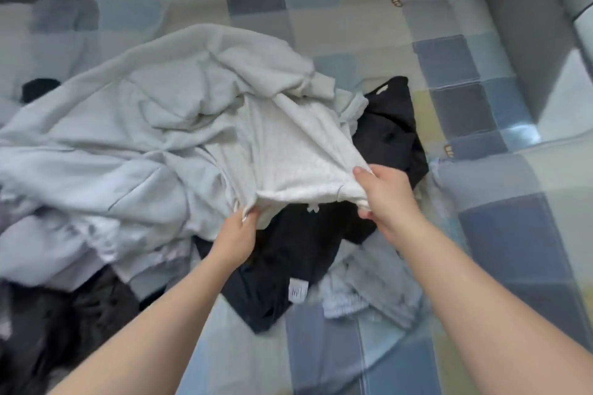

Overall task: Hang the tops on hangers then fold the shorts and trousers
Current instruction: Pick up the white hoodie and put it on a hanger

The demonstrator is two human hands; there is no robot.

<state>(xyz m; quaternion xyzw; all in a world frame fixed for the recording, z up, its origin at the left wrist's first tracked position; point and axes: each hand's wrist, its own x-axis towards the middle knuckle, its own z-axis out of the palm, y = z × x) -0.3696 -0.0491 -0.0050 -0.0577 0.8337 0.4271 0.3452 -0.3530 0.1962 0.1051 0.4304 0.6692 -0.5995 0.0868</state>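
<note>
Holding one edge of a pale grey garment [288, 151] between both grips, I see that edge pulled taut from one to the other. My left grip [236, 234] pinches its left end with curled fingers. My right grip [382, 192] clamps the right end, thumb on top and fingers tucked under the cloth.

The rest of the garment runs away from the grips onto a heap, where a large grey sweatshirt [144, 125] is bunched against its far end and spreads far out to the left of my left grip. Under the lifted edge, between the two grips, lies a black garment [288, 253]; its white label [298, 294] sits nearer to me than the left grip. A light blue piece with a gathered waistband [369, 301] lies on the near side of the right grip, touching the black one. Dark clothes [48, 330] pile up left of my left forearm.

Right of the right grip, the checked blanket [481, 106] shows its squares all the way to the grey sofa arm [513, 26].
</note>
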